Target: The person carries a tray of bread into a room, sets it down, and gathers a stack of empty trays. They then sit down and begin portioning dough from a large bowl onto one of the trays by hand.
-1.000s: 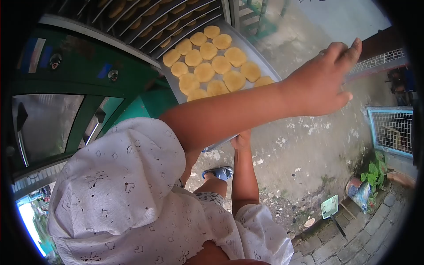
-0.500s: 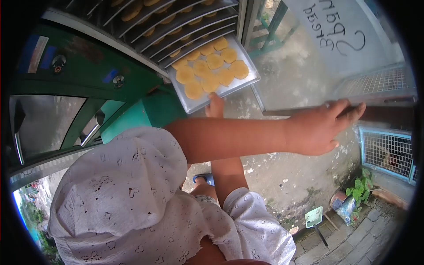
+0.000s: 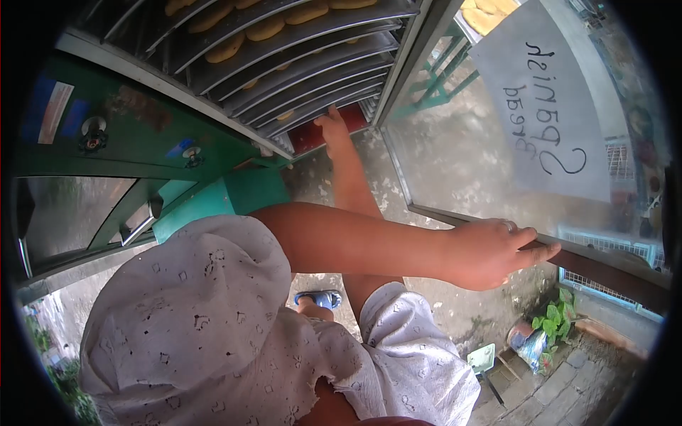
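My left hand is at the glass door's metal frame, its fingers over the edge. The left forearm crosses above my right arm. My right hand is by the lowest trays at the rack opening, with nothing in it and fingertips partly spread. Stacked metal trays fill the rack, and the upper ones bear flat yellow-brown dough pieces. Below the trays a red surface shows. A paper sign with handwriting is on the door glass.
A green cabinet with knobs and handles stands at the left, beside a teal box. Potted leaves, a small green-framed dustpan and a blue wire cage are at the lower right. More dough lies on a tray behind the glass.
The tray of dough rounds that stuck out is now inside the rack. My right hand has moved up to the rack opening. My left hand and the door frame appear lower in view.
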Tool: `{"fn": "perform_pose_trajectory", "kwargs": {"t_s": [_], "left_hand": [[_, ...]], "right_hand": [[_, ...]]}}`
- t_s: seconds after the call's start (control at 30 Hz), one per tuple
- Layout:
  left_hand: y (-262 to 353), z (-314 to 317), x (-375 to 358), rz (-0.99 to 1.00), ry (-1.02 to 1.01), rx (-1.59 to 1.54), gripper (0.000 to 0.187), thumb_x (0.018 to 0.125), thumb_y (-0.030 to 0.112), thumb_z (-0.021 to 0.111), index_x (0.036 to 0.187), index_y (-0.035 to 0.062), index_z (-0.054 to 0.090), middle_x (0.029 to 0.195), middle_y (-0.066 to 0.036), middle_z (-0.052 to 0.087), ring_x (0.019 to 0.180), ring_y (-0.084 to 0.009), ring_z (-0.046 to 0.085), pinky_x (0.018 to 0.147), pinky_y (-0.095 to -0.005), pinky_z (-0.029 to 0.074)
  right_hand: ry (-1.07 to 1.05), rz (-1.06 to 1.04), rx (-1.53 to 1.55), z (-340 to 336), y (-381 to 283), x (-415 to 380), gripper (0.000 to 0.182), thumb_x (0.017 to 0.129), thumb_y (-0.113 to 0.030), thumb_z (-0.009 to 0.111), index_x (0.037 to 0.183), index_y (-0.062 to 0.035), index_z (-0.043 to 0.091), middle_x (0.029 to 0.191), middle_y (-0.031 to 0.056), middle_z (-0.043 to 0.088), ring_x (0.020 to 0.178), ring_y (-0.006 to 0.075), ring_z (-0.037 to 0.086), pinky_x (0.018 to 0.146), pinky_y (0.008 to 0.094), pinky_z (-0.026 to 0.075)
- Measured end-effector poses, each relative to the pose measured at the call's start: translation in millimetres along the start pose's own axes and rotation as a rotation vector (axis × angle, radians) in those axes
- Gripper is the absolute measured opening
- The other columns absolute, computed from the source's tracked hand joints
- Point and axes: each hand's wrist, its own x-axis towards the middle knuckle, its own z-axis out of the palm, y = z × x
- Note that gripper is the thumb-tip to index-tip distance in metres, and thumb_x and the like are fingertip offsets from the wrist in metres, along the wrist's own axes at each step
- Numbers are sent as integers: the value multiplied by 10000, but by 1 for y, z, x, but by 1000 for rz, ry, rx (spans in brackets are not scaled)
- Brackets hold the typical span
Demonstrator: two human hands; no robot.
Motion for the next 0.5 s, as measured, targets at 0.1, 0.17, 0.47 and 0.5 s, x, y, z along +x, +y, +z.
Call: {"fn": "perform_pose_trajectory", "kwargs": {"t_s": [0.1, 0.17, 0.47, 0.5], "left_hand": [[9, 3, 0, -19, 5, -32, 825, 695, 155, 625, 1362, 39, 154, 1179, -207, 366, 949, -340, 516, 789, -413, 447], [17, 14, 0, -74, 67, -14, 863, 697, 181, 630, 1371, 40, 111, 1221, -220, 346, 1001, -348, 493, 839, -420, 418], [29, 27, 1, -352, 174, 77, 901, 758, 260, 611, 1380, 79, -15, 1188, -257, 371, 993, -389, 482, 857, -422, 417], [37, 21, -2, -440, 148, 62, 881, 766, 248, 607, 1381, 87, -4, 1189, -258, 382, 984, -385, 498, 847, -416, 428]], "right_hand": [[103, -28, -46, -3, 25, -24, 636, 739, -57, 511, 1320, -8, 257, 1302, 140, 384, 1123, 198, 409, 899, 263, 345], [175, -56, -90, -11, 47, -49, 534, 788, -103, 522, 1276, 20, 346, 1261, 147, 439, 1125, 192, 428, 889, 277, 370], [279, 630, -156, -119, 221, -338, 636, 701, -172, 513, 1316, -109, 363, 881, 104, 576, 787, 207, 527, 631, 346, 429], [327, 717, -147, -135, 227, -373, 611, 741, -156, 520, 1323, -114, 336, 1047, 124, 542, 966, 250, 525, 801, 422, 415]]}}
